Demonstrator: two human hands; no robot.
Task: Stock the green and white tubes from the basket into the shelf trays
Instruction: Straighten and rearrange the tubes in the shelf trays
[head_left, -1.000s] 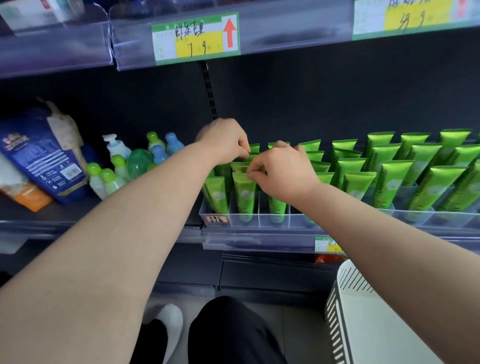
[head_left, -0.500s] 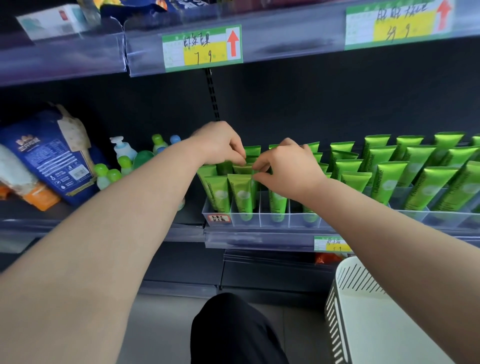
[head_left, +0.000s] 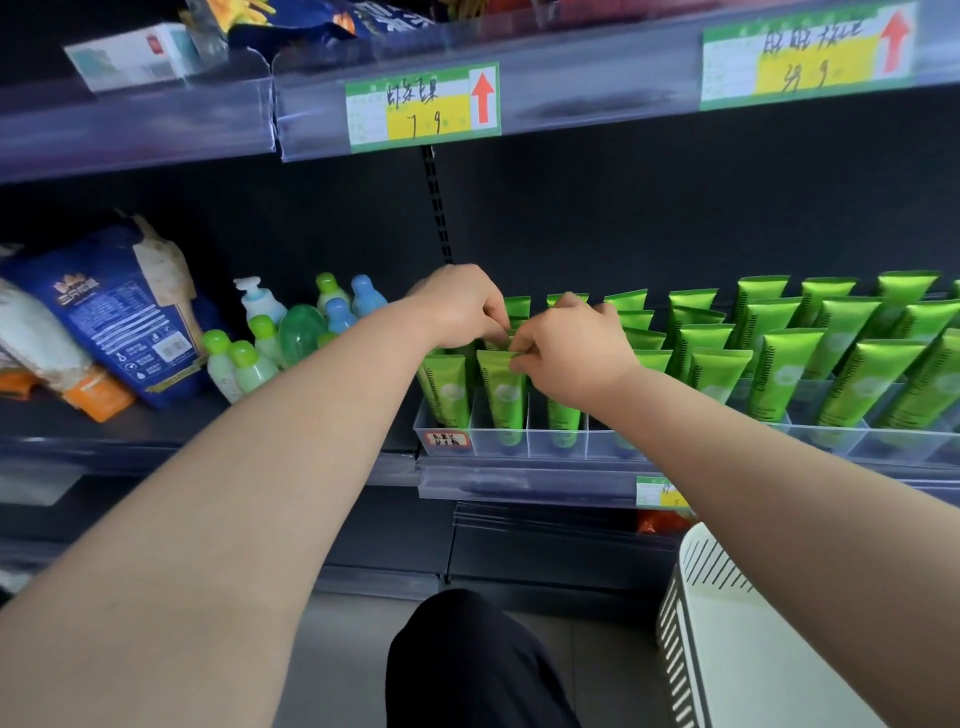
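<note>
Rows of green tubes (head_left: 789, 374) stand upright in clear divided shelf trays (head_left: 530, 441) on the middle shelf. My left hand (head_left: 457, 304) reaches over the leftmost rows, its fingers curled and pinching the top of a tube behind the front one. My right hand (head_left: 566, 348) is right beside it, pinching the crimped top edge of a front-row green tube (head_left: 503, 387) that stands in the second slot. Which tube the left fingers hold is partly hidden by both hands. The white slatted basket (head_left: 722, 623) sits at the lower right; its inside looks white, with no tubes visible.
Small green- and blue-capped bottles (head_left: 260, 343) and a blue bag (head_left: 119, 317) lie on the shelf to the left. Price labels (head_left: 423, 106) hang on the upper shelf edge. My dark-clothed knee (head_left: 467, 665) is below, over the grey floor.
The view has tilted up and to the left. Both hands stayed together over the left rows, and the right hand dropped slightly onto the front tube's top edge.
</note>
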